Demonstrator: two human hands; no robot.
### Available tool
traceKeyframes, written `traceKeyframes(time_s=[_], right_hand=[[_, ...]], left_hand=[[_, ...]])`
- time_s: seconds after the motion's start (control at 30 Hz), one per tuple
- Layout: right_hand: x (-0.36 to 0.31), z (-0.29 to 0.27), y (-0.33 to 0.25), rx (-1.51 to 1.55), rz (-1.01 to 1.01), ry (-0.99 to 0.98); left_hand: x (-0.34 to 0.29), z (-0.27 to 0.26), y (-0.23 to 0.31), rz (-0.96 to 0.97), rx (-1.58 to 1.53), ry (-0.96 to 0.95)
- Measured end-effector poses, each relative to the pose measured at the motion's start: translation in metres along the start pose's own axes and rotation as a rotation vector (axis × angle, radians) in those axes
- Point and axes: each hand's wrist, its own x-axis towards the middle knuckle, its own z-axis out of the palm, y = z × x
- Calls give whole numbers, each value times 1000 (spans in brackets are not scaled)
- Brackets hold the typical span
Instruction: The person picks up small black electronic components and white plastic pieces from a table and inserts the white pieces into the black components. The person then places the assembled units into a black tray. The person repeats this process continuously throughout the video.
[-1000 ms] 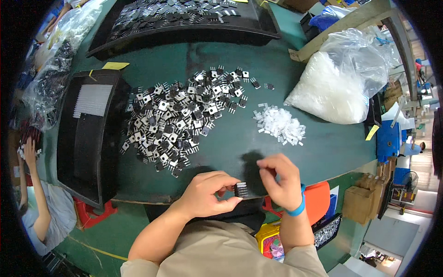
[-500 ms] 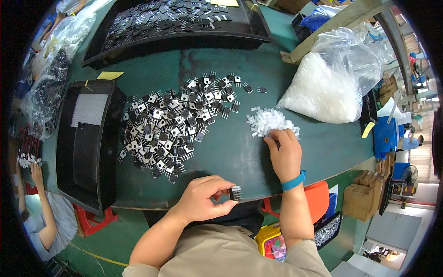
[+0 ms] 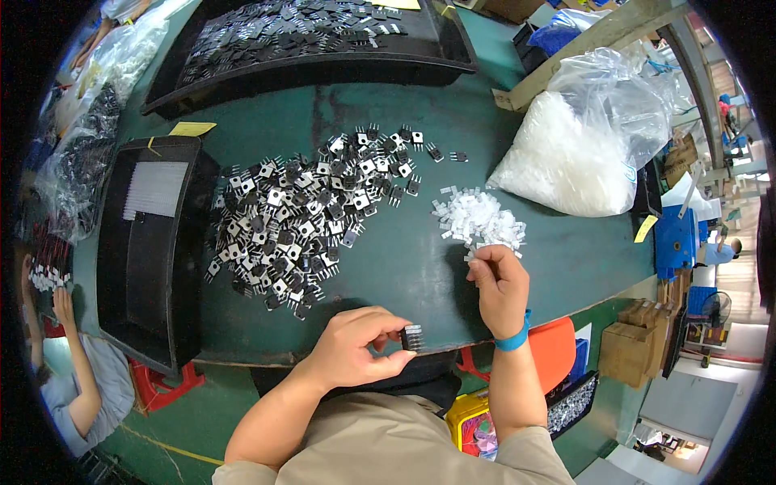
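Between the thumb and fingers of my left hand [image 3: 356,347] is a small stack of black three-legged transistors [image 3: 412,338], held upright by the table's front edge. White shows along the top of the stack. My right hand [image 3: 503,293], with a blue band at the wrist, is pinched closed at the near edge of a pile of small translucent white pieces [image 3: 481,217]. A bit of white piece [image 3: 470,257] shows at its fingertips. Left of the middle lies a large heap of loose transistors [image 3: 287,222], black with silvery metal backs.
A black tray [image 3: 149,283] with a white ribbed block [image 3: 157,190] stands at the left. Across the back is a larger black tray [image 3: 323,74] full of transistors. A clear bag of white pieces [image 3: 566,162] rests at the right. Another person's hand [image 3: 64,305] works far left.
My right hand has drawn back slightly from the white pile toward me, fingertips pinched. The left hand with its stack of transistors has stayed almost still.
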Motion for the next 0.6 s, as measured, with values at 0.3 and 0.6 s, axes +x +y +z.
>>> traceKeyframes(time_s=[0.3,0.6], right_hand=[[-5,4,-9,260,55,-40],[-2,7,-8,-30,-2,-20]], left_hand=[[0,0,2,-21,6,9],[0,-1,3,-41,4,-16]])
